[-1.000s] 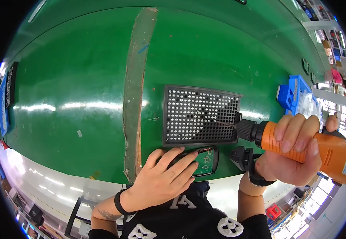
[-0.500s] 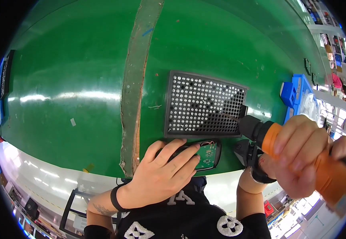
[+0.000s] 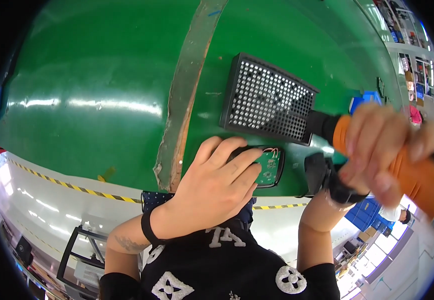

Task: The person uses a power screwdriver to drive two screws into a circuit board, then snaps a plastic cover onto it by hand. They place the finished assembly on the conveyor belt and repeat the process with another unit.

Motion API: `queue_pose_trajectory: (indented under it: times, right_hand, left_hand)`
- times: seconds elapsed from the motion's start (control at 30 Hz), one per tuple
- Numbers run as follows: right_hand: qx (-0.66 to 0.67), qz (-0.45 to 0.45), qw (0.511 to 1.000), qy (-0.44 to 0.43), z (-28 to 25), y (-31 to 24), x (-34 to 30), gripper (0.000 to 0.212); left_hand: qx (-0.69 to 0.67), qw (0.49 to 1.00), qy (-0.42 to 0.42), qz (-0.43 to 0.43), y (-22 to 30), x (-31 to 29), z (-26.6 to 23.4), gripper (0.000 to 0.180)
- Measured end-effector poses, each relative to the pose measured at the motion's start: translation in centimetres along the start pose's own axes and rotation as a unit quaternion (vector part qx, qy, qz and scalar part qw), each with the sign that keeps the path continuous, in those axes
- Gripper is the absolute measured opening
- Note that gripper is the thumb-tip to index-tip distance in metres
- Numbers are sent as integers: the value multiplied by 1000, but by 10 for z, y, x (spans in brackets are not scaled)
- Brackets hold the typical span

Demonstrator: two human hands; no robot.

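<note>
My left hand (image 3: 227,175) lies over a black oval-cornered housing (image 3: 279,172), its fingers curled across the left part and holding it at the bench's near edge. A green circuit board (image 3: 268,167) with thin red and white wires shows inside the uncovered right part. My right hand (image 3: 377,150) is wrapped around an orange and black power screwdriver (image 3: 341,135), slightly blurred. The screwdriver's black nose points left, over the right side of a black screw tray (image 3: 231,95). Silver screws fill most of the tray's holes; those at the lower right are dark. The bit's exact contact cannot be made out.
The green bench (image 3: 102,65) carries a raised worn strip (image 3: 182,90) left of the tray. Blue bins (image 3: 371,96) stand at the right. A black bracket-like piece (image 3: 317,172) sits beside my right wrist. A dark metal frame (image 3: 72,250) is at the lower left.
The view has shifted, so the tray and bench edge sit higher and look turned. The screwdriver's nose stays over the tray's right side. My left hand keeps its hold on the housing.
</note>
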State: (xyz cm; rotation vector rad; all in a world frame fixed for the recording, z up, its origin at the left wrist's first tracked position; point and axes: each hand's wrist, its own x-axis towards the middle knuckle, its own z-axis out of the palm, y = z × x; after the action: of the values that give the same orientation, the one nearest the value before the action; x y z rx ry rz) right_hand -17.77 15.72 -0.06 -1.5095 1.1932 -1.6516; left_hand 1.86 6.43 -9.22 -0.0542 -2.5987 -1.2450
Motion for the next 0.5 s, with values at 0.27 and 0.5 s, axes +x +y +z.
queue_pose_trajectory:
  times: [0.27,0.5]
  right_hand:
    - [-56,1,943,327,-1,7,-15,35]
    - [-63,-18,967,246,4,-3,-24,36]
  left_hand:
    - [13,1000,10,9,-4,4,10,30]
    - [14,1000,20,20,-3,4,9,31]
